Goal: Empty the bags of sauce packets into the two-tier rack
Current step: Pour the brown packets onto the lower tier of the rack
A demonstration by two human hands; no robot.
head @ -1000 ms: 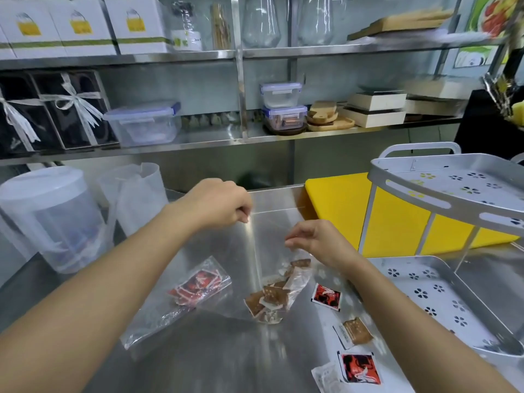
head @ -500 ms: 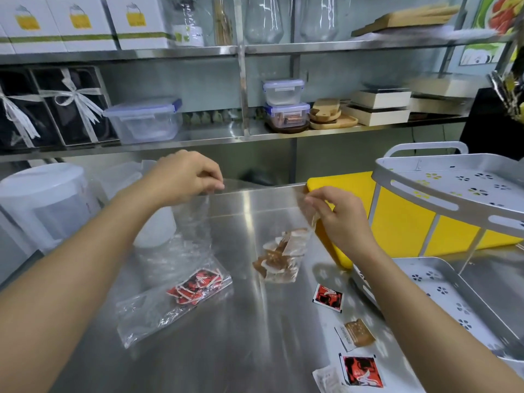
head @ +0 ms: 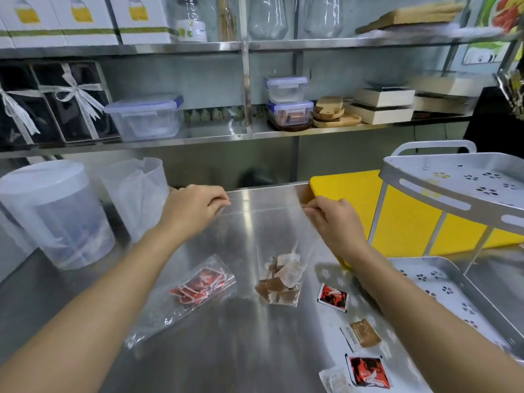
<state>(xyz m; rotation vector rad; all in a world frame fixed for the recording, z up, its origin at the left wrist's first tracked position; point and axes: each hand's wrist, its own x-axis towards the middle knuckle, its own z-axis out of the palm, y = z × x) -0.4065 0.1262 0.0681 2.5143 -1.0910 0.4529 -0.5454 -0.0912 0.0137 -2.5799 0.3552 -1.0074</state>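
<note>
Head view: both hands are holding a clear bag [head: 269, 228] up by its top edge over the steel table [head: 241, 350].

The left hand [head: 195, 207] is pinching the bag's upper left corner with its fingers curled, and the right hand [head: 334, 222] is pinching the upper right corner the same way. Brown sauce packets [head: 280, 282] are bunching at the bag's bottom, low over the table; whether it is touching, cannot tell. A second bag of red packets [head: 198, 287] is lying flat just left of it, with no hand on it. Loose packets [head: 364, 333] are lying on the table beside the lower tier [head: 453, 293] of the two-tier rack [head: 442, 194], which is standing at the right, in front of a yellow board [head: 348, 191].
</note>
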